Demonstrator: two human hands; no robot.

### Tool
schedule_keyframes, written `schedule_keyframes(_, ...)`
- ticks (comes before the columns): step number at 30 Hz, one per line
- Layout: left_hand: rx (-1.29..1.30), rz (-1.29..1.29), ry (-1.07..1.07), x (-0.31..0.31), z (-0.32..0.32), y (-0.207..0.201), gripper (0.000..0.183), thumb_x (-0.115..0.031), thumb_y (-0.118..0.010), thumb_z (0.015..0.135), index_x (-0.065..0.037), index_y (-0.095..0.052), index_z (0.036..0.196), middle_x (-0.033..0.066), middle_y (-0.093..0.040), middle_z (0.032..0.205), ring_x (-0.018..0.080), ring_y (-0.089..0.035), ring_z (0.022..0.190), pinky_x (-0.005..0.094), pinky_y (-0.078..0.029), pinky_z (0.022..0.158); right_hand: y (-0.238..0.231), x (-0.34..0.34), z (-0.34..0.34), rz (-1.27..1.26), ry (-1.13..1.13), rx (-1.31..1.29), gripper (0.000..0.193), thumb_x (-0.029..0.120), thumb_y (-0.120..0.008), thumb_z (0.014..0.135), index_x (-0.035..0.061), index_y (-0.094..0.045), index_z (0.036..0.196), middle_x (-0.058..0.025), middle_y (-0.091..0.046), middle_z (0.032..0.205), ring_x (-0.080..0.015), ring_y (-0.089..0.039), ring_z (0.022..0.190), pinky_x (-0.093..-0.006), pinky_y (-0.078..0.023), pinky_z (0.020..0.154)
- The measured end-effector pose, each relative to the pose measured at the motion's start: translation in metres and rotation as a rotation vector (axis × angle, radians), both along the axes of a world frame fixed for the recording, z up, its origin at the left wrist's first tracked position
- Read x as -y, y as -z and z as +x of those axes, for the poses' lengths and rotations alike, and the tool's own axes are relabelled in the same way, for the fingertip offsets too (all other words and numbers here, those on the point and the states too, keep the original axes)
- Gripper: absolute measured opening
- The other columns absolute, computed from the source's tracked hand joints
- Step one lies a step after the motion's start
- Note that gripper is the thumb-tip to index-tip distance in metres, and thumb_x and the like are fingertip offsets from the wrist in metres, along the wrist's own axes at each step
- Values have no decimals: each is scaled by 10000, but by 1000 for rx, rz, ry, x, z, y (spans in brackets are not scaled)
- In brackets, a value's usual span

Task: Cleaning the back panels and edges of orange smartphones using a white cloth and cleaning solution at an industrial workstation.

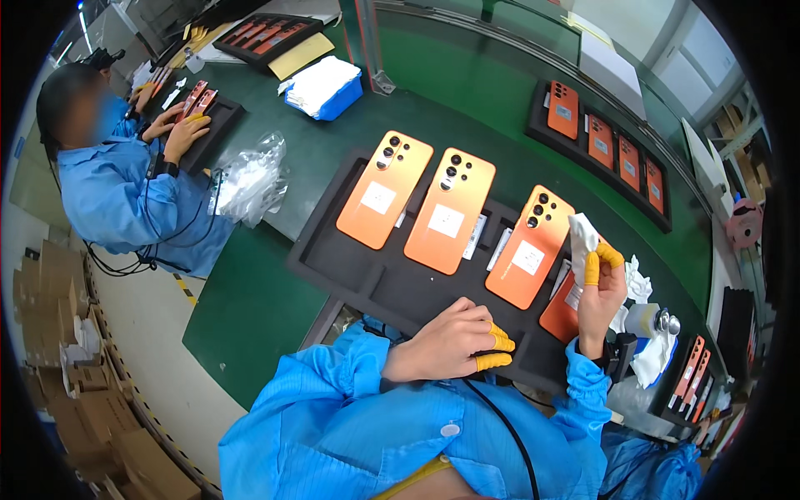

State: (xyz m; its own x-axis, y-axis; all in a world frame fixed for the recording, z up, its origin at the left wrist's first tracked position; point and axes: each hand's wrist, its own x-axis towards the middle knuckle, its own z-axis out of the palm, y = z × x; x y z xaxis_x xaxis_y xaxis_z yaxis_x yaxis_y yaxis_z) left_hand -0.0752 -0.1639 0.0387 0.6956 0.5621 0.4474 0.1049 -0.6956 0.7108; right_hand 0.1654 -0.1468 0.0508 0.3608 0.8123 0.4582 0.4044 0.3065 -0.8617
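Note:
In front of me lies a black foam tray [333, 272] with orange smartphones set in it, camera side up. The left phone [362, 221], the middle phone [433, 248] and the third phone [504, 282] each carry a white square label. A fourth phone [558, 317] is partly hidden behind my right wrist. My right hand [602, 296], in yellow finger cots, pinches a folded white wiping cloth [582, 237] above the tray's right side. My left hand [454, 342] rests over the tray's near edge, fingers loosely spread and holding nothing.
A blue bin of white cloths [333, 96] and a clear plastic bag heap [250, 179] are at the left. Another phone tray [542, 125] stands far right. Beside my right wrist are a metal-topped bottle [642, 319] and crumpled cloths [654, 362]. A co-worker [125, 183] handles phones at the left.

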Motion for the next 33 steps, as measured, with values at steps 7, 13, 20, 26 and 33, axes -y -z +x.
schedule_keyframes(7,-73,162,-13,3,-8,8,185,-272,-657,798,-91,-661,762,-11,-578,744,152,-507,787,298,-371,701,-4,-2,-3,6,23,77,146,12,-544,898,-12,-557,1042,-49,-584,961,-123,-567,892,-246,-441,806)
schedule_keyframes(13,39,173,67,-1,-9,11,141,-238,-607,783,-105,-636,820,-20,-585,737,170,-494,813,310,-378,689,-26,-1,-22,-112,-98,311,121,-28,-572,846,-22,-573,966,-62,-591,915,-123,-571,838,-250,-454,760)
schedule_keyframes(20,263,71,50,0,-20,13,131,-153,-647,815,-24,-624,818,42,-571,769,213,-525,839,325,-397,699,-70,-45,-78,-408,-491,363,71,0,-616,816,0,-586,880,-52,-588,823,-119,-564,737,-232,-449,653)
schedule_keyframes(26,299,129,-533,-13,-60,0,209,-193,-699,781,-68,-685,947,14,-631,830,200,-569,818,310,-445,695,-77,-58,-111,-668,-627,-26,101,-20,-595,839,0,-571,935,-21,-592,854,-102,-570,779,-227,-450,705)
schedule_keyframes(33,197,-103,-750,-25,-81,-2,267,-231,-764,707,-68,-680,902,78,-641,827,250,-600,837,342,-443,695,-70,-39,-135,-782,-872,-272,176,-30,-581,863,-12,-537,1033,-59,-596,976,-127,-582,941,-251,-461,829)
